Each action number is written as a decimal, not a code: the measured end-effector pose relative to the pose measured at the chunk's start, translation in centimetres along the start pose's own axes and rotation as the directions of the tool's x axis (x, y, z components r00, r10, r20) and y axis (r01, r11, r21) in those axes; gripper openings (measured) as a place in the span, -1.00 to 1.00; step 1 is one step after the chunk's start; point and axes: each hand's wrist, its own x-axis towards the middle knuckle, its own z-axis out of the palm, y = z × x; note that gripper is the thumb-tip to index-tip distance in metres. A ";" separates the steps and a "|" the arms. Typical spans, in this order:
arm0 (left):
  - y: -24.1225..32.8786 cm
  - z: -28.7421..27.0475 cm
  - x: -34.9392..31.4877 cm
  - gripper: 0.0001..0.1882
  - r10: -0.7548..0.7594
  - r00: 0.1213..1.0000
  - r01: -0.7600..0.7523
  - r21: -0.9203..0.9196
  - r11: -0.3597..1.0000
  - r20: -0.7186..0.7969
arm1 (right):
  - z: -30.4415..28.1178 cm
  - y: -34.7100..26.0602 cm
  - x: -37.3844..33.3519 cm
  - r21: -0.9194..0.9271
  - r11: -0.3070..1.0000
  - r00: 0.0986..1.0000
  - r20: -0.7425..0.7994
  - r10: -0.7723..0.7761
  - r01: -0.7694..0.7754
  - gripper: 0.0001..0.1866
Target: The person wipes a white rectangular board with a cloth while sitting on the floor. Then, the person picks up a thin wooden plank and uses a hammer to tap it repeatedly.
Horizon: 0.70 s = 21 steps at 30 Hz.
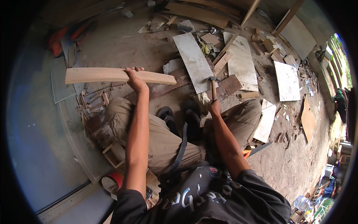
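Observation:
My left hand [137,80] is closed around a pale wooden plank [100,75], held level above my left knee. The plank's longer part reaches out to the left of my grip, its shorter end to the right. In front of my right knee, my right hand [214,107] grips a hammer [213,88] by its wooden handle. The hammer's metal head points up and away from me, apart from the plank. Behind it lie a dirty white panel [194,61] and a brown board [228,87].
Wood scraps and panels litter the dirt floor ahead, among them a white square sheet [287,81] and a pointed board [308,118]. An orange-handled saw [257,149] lies by my right thigh. At the left stands a large glass sheet [41,130]; a round red-rimmed container [112,182] is near my left elbow.

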 end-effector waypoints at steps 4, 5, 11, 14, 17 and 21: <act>-1.1 -6.3 1.5 -0.54 -0.052 0.999 0.048 0.378 0.924 0.002 | -1.7 -5.4 -3.3 0.188 0.971 0.967 -0.236 -0.099 0.145 -0.53; -1.5 -7.5 1.4 -0.56 -0.073 0.997 0.054 0.482 0.874 0.021 | -1.9 -6.4 -3.7 0.274 0.937 0.946 -0.295 -0.133 0.217 -0.52; -1.1 -11.9 0.2 -0.62 -0.221 0.971 0.140 0.529 0.837 0.093 | -1.6 -12.9 -8.6 0.581 0.807 0.937 0.218 -0.274 0.101 -0.48; -0.2 -11.1 -1.2 -0.58 -0.294 0.955 0.235 0.509 0.828 0.039 | 1.3 -12.9 -9.8 0.398 0.917 0.867 0.458 -0.196 -0.003 -0.49; -0.2 -11.6 -1.4 -0.55 -0.324 0.946 0.276 0.530 0.802 -0.002 | 4.4 -11.9 -11.8 0.174 0.837 0.812 0.206 -0.545 0.518 -0.65; -0.3 -11.4 -1.7 -0.54 -0.340 0.940 0.293 0.574 0.765 -0.027 | 2.5 -15.3 -14.4 0.104 0.681 0.662 0.171 -0.730 0.724 -0.66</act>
